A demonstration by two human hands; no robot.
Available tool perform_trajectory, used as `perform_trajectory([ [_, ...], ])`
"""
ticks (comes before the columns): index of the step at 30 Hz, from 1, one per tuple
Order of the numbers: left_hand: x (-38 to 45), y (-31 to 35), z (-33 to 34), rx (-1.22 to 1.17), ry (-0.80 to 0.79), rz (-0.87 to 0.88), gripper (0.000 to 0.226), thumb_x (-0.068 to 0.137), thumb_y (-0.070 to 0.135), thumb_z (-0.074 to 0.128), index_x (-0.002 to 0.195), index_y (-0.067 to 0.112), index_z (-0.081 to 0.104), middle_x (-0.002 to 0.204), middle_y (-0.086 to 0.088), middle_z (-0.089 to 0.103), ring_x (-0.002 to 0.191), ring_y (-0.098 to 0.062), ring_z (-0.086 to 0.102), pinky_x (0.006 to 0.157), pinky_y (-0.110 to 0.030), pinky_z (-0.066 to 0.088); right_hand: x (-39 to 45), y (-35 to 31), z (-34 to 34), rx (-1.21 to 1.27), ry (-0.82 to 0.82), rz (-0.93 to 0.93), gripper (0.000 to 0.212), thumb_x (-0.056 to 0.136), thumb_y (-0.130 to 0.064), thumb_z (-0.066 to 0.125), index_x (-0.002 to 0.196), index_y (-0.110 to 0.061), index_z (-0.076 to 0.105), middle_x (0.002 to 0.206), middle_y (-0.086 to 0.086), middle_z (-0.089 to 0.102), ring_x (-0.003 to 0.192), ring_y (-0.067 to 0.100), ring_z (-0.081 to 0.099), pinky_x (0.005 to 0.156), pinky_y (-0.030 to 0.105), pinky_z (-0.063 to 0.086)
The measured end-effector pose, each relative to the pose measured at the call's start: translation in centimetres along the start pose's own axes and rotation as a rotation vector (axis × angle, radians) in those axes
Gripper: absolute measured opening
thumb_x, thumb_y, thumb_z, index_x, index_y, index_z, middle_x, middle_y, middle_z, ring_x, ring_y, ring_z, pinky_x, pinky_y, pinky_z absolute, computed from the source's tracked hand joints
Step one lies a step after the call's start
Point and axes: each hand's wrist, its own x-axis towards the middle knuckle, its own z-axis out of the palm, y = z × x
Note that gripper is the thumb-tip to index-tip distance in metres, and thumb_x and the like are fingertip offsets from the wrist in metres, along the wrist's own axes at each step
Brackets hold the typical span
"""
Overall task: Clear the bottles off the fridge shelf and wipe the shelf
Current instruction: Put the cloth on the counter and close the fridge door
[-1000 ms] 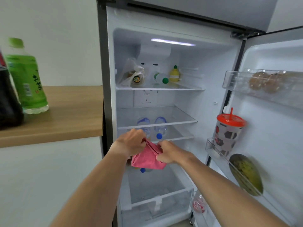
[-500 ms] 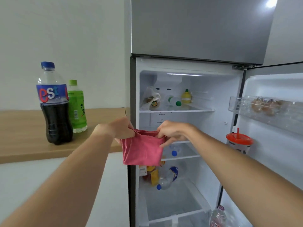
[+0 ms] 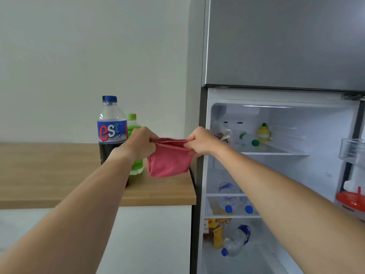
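Note:
A folded pink cloth [image 3: 169, 161] hangs between my hands, in front of the counter's right end. My left hand [image 3: 141, 144] pinches its upper left corner and my right hand [image 3: 200, 141] pinches its upper right corner. A cola bottle [image 3: 110, 129] with a blue cap and a green bottle [image 3: 136, 163] stand on the wooden counter [image 3: 49, 171], partly behind my left arm. The open fridge [image 3: 280, 155] is on the right. Its top shelf [image 3: 276, 153] carries a bag, a green-capped bottle [image 3: 249, 139] and a yellow bottle [image 3: 263, 133].
Two blue-capped water bottles [image 3: 229, 202] lie on a lower fridge shelf, another [image 3: 235, 242] lies below beside yellow packets. The door on the right holds a red-lidded cup [image 3: 350, 202] and a clear bin. A white cabinet front sits under the counter.
My hands lifted the cloth up and left, from the lower shelf level to in front of the counter's end, and pulled it wider. The view swung left and up.

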Motion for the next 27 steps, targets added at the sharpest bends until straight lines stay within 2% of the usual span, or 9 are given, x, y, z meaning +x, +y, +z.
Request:
perform_trajectory([
  [2,-1.5,-1.4,1.7,0.043,0.03,0.028,0.04,0.081,-0.007,0.042,0.085,0.011,0.078,0.072,-0.007,0.07,0.071,-0.029,0.063,0.063,-0.037,0.053,-0.2,1.7,2.8,-0.111,0.047,-0.045,0.033,0.098,-0.013,0.06,0.067,-0.005,0.067,0.067,0.007,0.056,0.059,0.02,0.05,0.052,0.027,0.038],
  [4,-4.1,-3.0,4.5,0.124,-0.068,-0.005,0.042,0.085,0.0,0.043,0.1,0.019,0.078,0.091,-0.008,0.073,0.088,-0.032,0.068,0.079,-0.042,0.057,-1.1,4.4,6.2,-0.156,-0.049,-0.034,0.025,0.1,-0.012,0.055,0.087,-0.002,0.074,0.084,0.012,0.066,0.068,0.025,0.058,0.066,0.031,0.049],
  [6,-7.0,-4.2,7.1,0.15,-0.144,-0.051,0.041,0.086,0.001,0.041,0.1,0.02,0.075,0.095,-0.008,0.071,0.093,-0.035,0.067,0.081,-0.044,0.056,-2.6,7.0,9.3,-0.162,-0.163,-0.006,0.026,0.103,-0.015,0.051,0.11,-0.006,0.074,0.112,0.016,0.07,0.099,0.031,0.067,0.093,0.044,0.053],
  [8,-8.8,-4.9,8.6,0.06,-0.07,-0.08,0.044,0.089,0.005,0.04,0.113,0.022,0.073,0.104,-0.006,0.074,0.1,-0.031,0.067,0.085,-0.04,0.056,-4.1,8.6,11.2,-0.119,-0.14,-0.013,0.038,0.107,-0.025,0.042,0.137,-0.012,0.061,0.145,0.013,0.057,0.135,0.03,0.05,0.112,0.045,0.04],
  [10,-9.5,-5.4,9.0,0.022,-0.011,-0.085,0.045,0.093,0.014,0.041,0.131,0.024,0.064,0.121,-0.004,0.071,0.114,-0.028,0.064,0.094,-0.036,0.052,-5.2,9.6,12.1,-0.087,-0.047,-0.055,0.047,0.109,-0.033,0.033,0.15,-0.017,0.046,0.161,0.006,0.038,0.15,0.024,0.031,0.12,0.043,0.027],
  [14,-10.7,-5.2,9.7,0.205,-0.066,-0.055,0.049,0.1,0.026,0.034,0.148,0.02,0.045,0.156,-0.005,0.042,0.143,-0.019,0.04,0.118,-0.038,0.029,-7.1,10.2,12.8,-0.143,0.037,-0.123,0.053,0.109,-0.039,0.029,0.157,-0.018,0.032,0.166,0.005,0.028,0.152,0.019,0.025,0.12,0.039,0.022],
  [20,-12.6,-3.0,11.4,0.401,0.018,-0.089,0.059,0.098,0.041,0.029,0.15,0.014,0.035,0.156,-0.005,0.035,0.146,-0.021,0.029,0.12,-0.041,0.02,-9.4,10.4,12.3,-0.258,-0.034,-0.055,0.07,0.104,-0.044,0.043,0.162,-0.024,0.01,0.169,0.01,0.016,0.153,0.032,0.021,0.122,0.051,0.022],
  [24,-13.7,-0.7,12.8,0.433,0.09,0.008,0.066,0.09,0.036,0.036,0.151,0.01,0.037,0.158,-0.013,0.033,0.15,-0.029,0.026,0.122,-0.047,0.016,-11.6,11.8,10.4,-0.263,-0.028,0.042,0.081,0.101,-0.054,0.044,0.162,-0.025,-0.001,0.17,0.007,0.008,0.154,0.032,0.018,0.121,0.052,0.018],
  [27,-14.0,1.7,14.0,0.399,0.087,0.081,0.065,0.086,0.032,0.038,0.146,0.007,0.046,0.153,-0.016,0.042,0.145,-0.032,0.035,0.12,-0.05,0.023,-13.5,13.8,8.1,-0.257,0.018,0.154,0.081,0.099,-0.057,0.044,0.162,-0.022,0.006,0.169,0.008,0.014,0.152,0.031,0.023,0.12,0.052,0.024],
])
